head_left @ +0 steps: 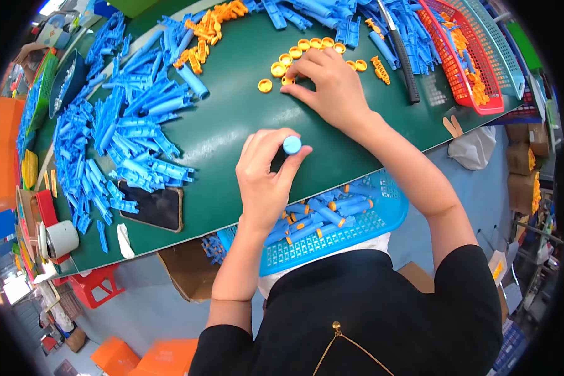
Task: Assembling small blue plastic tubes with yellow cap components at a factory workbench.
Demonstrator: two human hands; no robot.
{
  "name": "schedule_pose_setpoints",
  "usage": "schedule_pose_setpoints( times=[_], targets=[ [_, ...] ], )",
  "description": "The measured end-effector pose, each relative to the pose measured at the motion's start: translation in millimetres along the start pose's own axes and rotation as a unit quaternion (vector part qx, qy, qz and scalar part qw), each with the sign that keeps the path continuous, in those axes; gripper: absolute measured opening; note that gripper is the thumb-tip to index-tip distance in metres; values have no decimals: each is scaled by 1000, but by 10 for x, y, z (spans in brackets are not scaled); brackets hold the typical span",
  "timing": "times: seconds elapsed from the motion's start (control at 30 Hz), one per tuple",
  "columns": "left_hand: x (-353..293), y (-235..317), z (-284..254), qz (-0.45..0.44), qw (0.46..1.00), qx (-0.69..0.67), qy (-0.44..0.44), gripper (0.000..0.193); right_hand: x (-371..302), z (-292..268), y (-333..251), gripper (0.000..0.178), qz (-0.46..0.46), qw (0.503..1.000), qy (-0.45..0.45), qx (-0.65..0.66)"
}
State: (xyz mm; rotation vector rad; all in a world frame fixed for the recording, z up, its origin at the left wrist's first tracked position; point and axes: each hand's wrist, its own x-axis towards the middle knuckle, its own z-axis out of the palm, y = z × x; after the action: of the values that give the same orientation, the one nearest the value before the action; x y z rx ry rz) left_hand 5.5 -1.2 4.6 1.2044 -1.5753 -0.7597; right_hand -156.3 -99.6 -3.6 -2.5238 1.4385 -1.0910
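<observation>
My left hand (263,166) grips a blue plastic tube (292,145) between thumb and fingers, its round end facing up. Farther off over the green table, my right hand (333,84) has thumb and index finger closed around a small round orange cap (287,80). More orange caps (265,85) lie in a loose arc around that hand. On my lap, against the table edge, a light blue basket (301,254) holds several blue tubes (332,216) with orange ends.
Heaps of blue plastic parts (131,128) cover the table's left and far sides, with orange pieces (213,28) among them. A phone (153,210) lies near the left front edge. A black-handled tool (405,69) lies beside a red basket (492,94) at right.
</observation>
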Motion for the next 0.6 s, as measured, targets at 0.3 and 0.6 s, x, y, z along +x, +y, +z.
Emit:
schedule_pose_setpoints(
  times=[0.3, 0.6],
  targets=[
    [42, -23, 52, 16, 1000, 16, 6, 21, -363, -243, -82, 17, -26, 994, -42, 96],
    [15, -48, 38, 40, 999, 18, -4, 30, -241, -638, -615, 31, -26, 970, -41, 237]
  ],
)
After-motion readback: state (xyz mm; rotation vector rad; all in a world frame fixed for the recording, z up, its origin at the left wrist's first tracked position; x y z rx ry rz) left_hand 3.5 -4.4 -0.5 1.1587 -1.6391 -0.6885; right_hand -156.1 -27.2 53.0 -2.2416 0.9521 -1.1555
